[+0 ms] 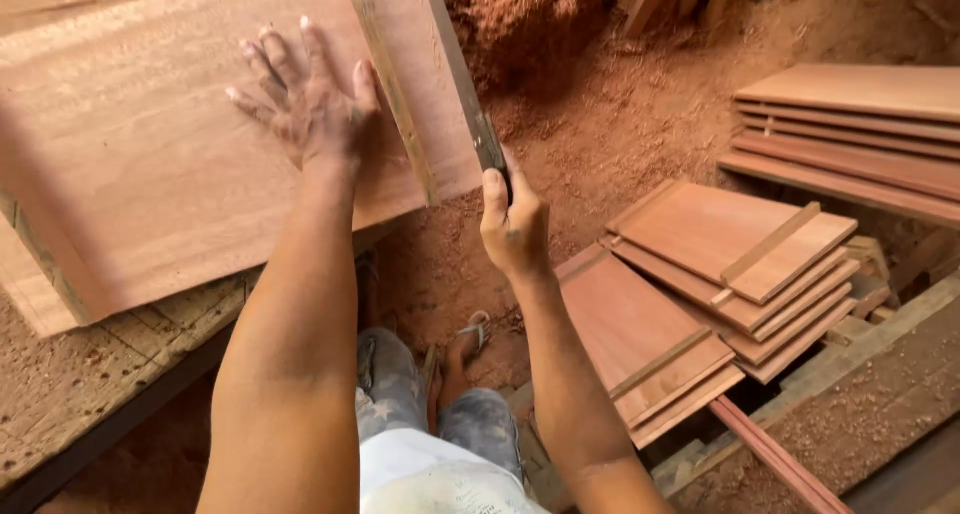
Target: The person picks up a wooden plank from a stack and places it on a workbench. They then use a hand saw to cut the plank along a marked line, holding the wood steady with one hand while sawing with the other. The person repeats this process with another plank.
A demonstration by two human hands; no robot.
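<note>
A wide reddish-brown wooden board point(150, 164) lies flat on a rough workbench point(90, 374) at the left. My left hand point(310, 104) rests flat on it, fingers spread, dusted with sawdust. A second board point(400, 64) stands on edge at the right end of the flat one. My right hand point(510, 219) grips the lower edge of this upright board, thumb up along its side. My legs and sandalled feet point(465, 349) show below, between the two arms.
Stacks of reddish wooden panels with thin battens point(740, 264) lie on the floor at the right. More planks point(850, 134) are piled at the far right. Red sawdust point(610, 114) covers the ground. A dusty beam point(850, 404) runs along the lower right.
</note>
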